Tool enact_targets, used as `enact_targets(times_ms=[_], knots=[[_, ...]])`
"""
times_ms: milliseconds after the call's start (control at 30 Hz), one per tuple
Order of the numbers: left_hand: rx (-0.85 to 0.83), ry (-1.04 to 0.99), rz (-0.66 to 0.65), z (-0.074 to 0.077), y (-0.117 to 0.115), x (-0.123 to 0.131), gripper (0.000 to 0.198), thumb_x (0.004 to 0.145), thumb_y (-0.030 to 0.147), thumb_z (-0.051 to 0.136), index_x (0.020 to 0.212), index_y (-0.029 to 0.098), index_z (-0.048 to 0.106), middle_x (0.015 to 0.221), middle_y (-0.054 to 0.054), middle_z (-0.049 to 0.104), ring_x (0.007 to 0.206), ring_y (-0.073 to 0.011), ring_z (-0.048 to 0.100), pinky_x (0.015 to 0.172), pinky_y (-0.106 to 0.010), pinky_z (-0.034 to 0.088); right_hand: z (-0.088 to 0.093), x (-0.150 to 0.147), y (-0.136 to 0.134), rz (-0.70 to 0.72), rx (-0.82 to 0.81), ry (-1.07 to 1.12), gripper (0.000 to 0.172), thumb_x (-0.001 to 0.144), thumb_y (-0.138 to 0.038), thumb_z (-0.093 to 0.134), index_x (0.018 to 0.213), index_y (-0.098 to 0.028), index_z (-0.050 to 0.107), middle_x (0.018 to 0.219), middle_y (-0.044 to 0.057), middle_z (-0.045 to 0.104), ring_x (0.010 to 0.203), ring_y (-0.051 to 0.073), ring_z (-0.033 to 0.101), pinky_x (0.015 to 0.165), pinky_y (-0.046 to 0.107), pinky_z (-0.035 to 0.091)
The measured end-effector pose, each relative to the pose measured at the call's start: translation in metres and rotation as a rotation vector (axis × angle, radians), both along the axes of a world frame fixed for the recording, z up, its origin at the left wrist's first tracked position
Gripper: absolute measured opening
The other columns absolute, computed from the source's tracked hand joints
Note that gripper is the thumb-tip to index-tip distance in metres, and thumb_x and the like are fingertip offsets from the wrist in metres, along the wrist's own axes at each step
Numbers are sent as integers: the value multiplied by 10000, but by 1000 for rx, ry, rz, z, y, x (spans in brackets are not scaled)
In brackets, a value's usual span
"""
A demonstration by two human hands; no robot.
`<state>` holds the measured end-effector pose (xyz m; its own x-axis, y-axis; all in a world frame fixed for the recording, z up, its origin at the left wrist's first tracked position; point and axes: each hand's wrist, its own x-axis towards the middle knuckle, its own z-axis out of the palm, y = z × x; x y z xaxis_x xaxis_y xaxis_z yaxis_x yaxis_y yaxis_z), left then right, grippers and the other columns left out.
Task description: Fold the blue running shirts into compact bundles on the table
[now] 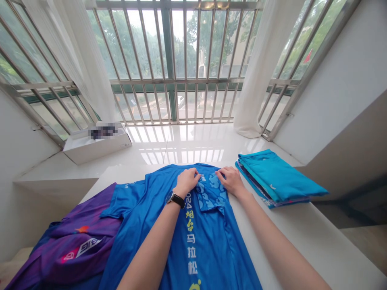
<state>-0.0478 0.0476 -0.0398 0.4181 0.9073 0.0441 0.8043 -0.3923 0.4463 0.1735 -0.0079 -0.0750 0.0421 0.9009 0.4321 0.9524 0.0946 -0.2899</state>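
A blue sports shirt (208, 241) with yellow and white lettering lies flat on the white table (317, 241) in front of me. One sleeve with a pale cloud pattern (211, 195) is folded in over its upper middle. My left hand (187, 180), with a black watch on the wrist, pinches the shirt's fabric at the left of that sleeve, fingers closed. At the sleeve's right corner, my right hand (231, 179) grips the fabric, fingers curled.
A stack of folded turquoise shirts (278, 179) sits at the table's right. Purple garments (75, 241) are heaped at the left. A white box (96, 143) rests on the glossy window ledge, under barred windows with white curtains.
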Motion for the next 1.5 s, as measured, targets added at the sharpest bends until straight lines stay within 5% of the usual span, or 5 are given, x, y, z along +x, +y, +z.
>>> enact_targets(times_ms=[233,500,800,1033,1500], knots=[[-41,-61,-152,5,5,-6,191,933,370,568,1058,264,665,976,3,743,895,-179,685,749,-237,500,-3,1,0,-32,-19,-14,323,991,-396,451,901,-228,711,992,56,715,975,225,605,873,350,345],[84,30,-126,15,-6,-1,297,876,156,579,1166,210,615,1142,-84,671,1084,-257,615,875,-329,492,-5,5,1,-37,-41,7,358,999,-417,419,918,-238,719,1034,59,713,996,239,602,900,367,358],[233,47,-583,-4,-53,46,403,940,481,554,1213,193,621,1301,-112,609,1216,-292,544,1060,-441,419,-10,18,9,-8,-19,146,529,1028,-356,232,883,-238,727,984,57,751,945,207,656,889,318,436],[215,93,-580,-21,-60,39,812,938,733,294,1517,165,335,1590,-174,307,1483,-347,222,1185,-616,143,-12,20,11,14,18,214,525,1020,-434,251,890,-225,715,940,76,759,926,232,668,921,351,448],[270,93,-577,-20,-63,38,921,875,822,271,1530,176,320,1598,-181,287,1488,-373,187,1170,-643,90,-7,18,8,2,150,283,448,991,-410,322,778,-218,666,839,87,710,838,222,650,831,341,488]])
